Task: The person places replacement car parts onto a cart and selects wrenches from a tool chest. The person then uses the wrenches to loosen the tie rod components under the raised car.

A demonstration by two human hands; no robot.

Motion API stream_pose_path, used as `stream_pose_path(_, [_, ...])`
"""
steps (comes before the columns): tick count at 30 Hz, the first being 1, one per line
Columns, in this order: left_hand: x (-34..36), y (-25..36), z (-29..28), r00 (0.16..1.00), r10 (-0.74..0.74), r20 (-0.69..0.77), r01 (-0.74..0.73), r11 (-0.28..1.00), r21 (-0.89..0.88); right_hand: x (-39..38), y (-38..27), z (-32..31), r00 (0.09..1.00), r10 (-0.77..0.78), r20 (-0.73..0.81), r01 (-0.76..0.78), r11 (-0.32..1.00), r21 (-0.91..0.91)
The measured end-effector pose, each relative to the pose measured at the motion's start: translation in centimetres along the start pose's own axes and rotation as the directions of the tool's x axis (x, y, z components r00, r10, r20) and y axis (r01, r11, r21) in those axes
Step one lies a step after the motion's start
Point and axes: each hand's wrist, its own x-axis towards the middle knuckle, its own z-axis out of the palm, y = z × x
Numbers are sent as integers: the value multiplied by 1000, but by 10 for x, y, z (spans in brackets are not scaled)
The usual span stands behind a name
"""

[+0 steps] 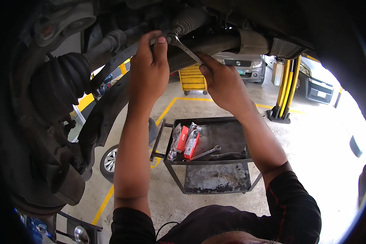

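Both my arms reach up under a raised vehicle. My right hand [223,83] grips the handle of a metal wrench [188,51]. The wrench's head sits around the steel tie rod [177,31], just below a ribbed rubber boot [190,21]. My left hand [151,71] is closed at the rod beside the wrench head, thumb and fingers pressed about it. The palm hides most of what those fingers hold. Behind the wrench runs a dark curved suspension arm [227,40].
A larger ribbed boot [63,79] and a shaft lie at left. Below stands a black tool cart [227,134] with red boxes [183,138], another wrench [207,153] and a dark tool. A wheel [109,162], yellow tool cabinet [192,79], lift post [286,89] and parked cars surround it.
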Motion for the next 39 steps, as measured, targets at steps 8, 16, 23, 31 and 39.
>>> stream_pose_path(8, [4, 7, 0, 991, 67, -120, -40, 976, 215, 0, 4, 0, 999, -40, -21, 40, 999, 0])
stream_pose_path(16, [3, -1, -6, 924, 374, -79, -346, 906, 242, 0, 4, 0, 999, 4, 39, -4, 1000, 3])
stream_pose_path(23, [8, 6, -3, 987, -162, 10, 161, 973, -166, -1, 4, -2, 999, -46, 7, 46, 998, 51])
stream_pose_path(31, [5, -3, -5, 933, 302, -196, -243, 930, 276, -2, -1, -2, 999, -12, 36, 11, 1000, 19])
stream_pose_path(39, [5, -2, -14, 953, 301, 30, -300, 930, 211, -2, -3, -4, 1000, -17, 6, 17, 1000, -2])
